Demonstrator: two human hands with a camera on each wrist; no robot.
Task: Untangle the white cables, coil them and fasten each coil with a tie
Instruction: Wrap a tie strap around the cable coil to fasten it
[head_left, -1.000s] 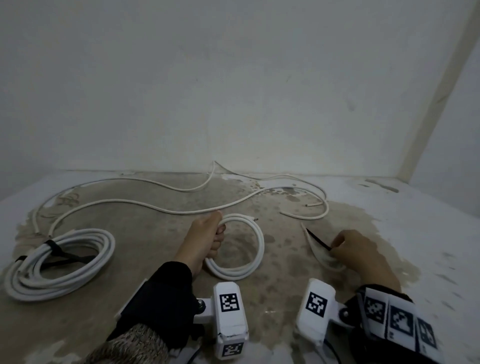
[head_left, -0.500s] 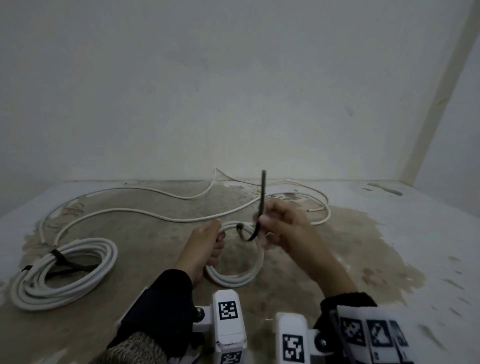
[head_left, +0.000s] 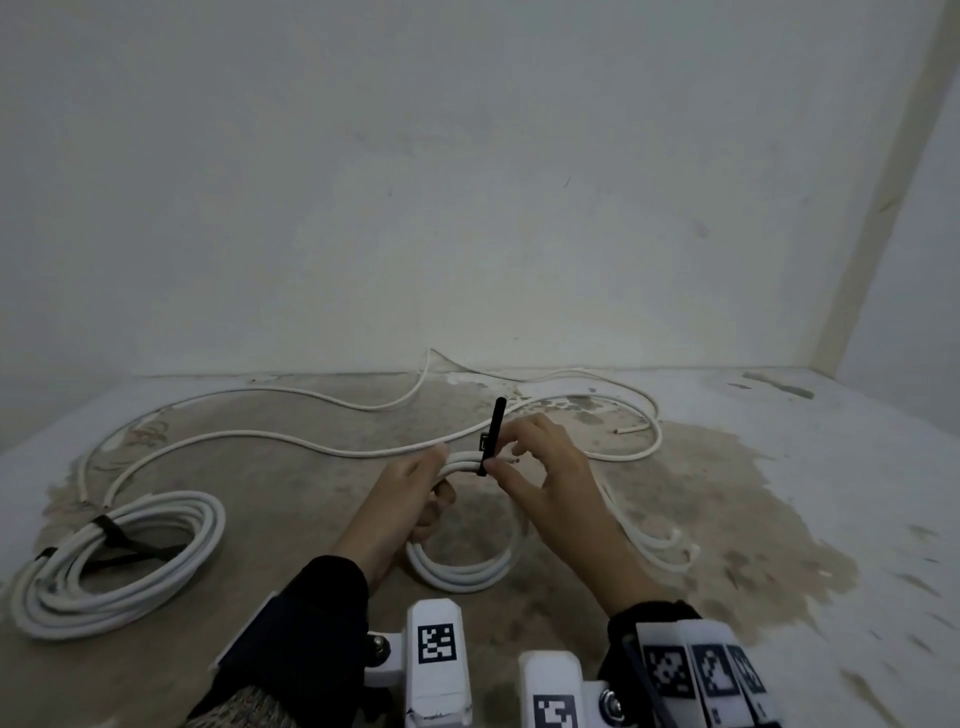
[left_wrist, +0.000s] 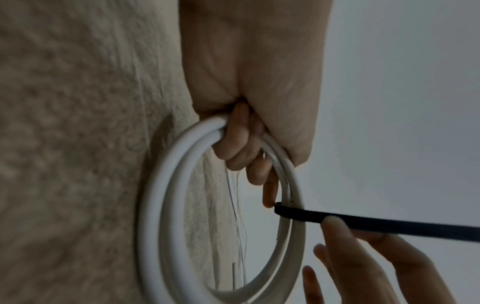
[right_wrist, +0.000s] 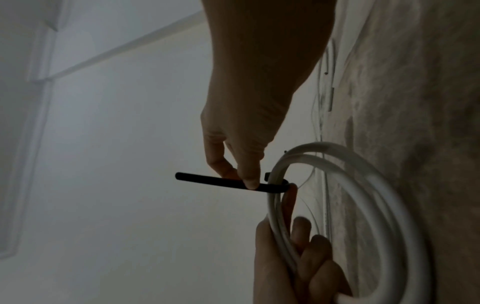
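Observation:
A small coil of white cable stands tilted on the floor. My left hand grips its top, fingers curled round the strands. A black tie wraps under the strands at the top of the coil, its free end sticking up. My right hand pinches the tie between thumb and forefinger just beside the coil. A larger white coil lies at the left, bound by a black tie.
A long loose white cable snakes over the stained floor behind the hands to the wall. Short white cable ends lie right of the small coil. A wall stands close behind and another at the right.
My right hand picked the black tie off the floor at the right, carried it to the small coil and hooked it round the strands. My left hand has kept its grip on the coil.

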